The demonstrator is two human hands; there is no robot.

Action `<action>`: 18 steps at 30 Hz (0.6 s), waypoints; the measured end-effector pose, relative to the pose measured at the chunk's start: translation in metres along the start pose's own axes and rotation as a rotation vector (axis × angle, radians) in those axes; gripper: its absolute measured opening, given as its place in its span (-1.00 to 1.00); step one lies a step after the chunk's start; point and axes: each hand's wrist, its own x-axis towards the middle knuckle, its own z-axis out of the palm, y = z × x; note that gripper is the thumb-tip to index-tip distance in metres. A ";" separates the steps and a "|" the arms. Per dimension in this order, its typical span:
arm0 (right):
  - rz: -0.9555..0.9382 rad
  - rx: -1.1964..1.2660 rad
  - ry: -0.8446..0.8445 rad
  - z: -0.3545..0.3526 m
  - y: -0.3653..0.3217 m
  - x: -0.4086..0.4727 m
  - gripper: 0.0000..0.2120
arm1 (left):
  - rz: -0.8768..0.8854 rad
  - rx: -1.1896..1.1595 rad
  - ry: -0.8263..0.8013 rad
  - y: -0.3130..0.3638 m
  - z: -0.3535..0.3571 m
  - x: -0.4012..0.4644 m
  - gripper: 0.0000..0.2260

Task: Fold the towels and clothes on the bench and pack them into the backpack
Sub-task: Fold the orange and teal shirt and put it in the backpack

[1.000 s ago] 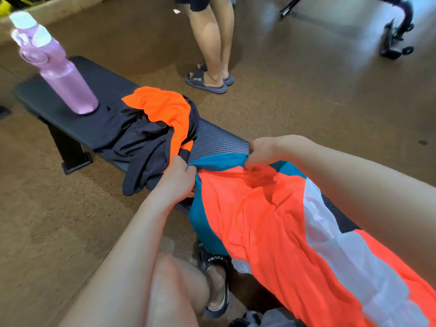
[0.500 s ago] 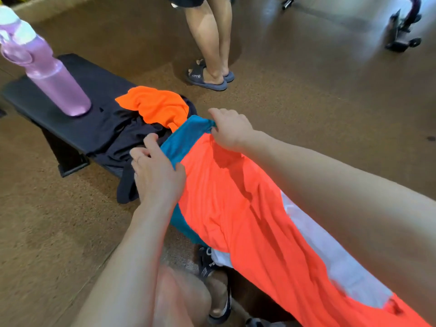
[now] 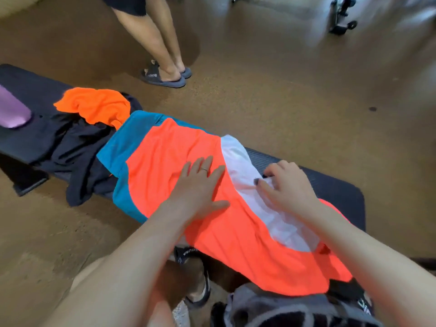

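Since release, towel (image 3: 179, 166) lies along bench (image 3: 339, 190); my left hand (image 3: 200, 187) presses flat, right hand (image 3: 287, 187) fingers curled, pinching its white band.

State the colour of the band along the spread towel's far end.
Teal blue band, seen in the head view.

Looks like a gym. Evidence: a long black padded bench (image 3: 330, 182) with a textured top, standing on brown speckled floor (image 3: 271, 95) (rubbery-looking, the sort used in workout rooms). Top right, the black wheeled base of some equipment (image 3: 339, 18), blurred, type unclear. A purple bottle (image 3: 13, 112) sits on the bench's far end next to a heap of sporty orange and dark clothes (image 3: 89, 123). A bystander (image 3: 160, 43) in slides stands beyond the bench.
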 end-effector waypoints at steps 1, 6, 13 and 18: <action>-0.042 -0.028 -0.012 -0.002 0.000 -0.005 -0.53 | 0.015 0.028 0.006 0.009 0.002 0.000 -0.13; -0.041 0.120 -0.017 -0.020 0.013 -0.011 -0.76 | -0.016 0.009 -0.044 0.038 0.009 0.003 -0.04; 0.328 0.049 0.077 -0.045 0.082 0.017 -0.83 | -0.145 -0.065 -0.010 0.050 0.002 0.014 -0.06; 0.276 0.265 0.132 -0.052 0.066 -0.061 -0.88 | -0.058 0.024 -0.046 0.072 0.014 0.011 -0.10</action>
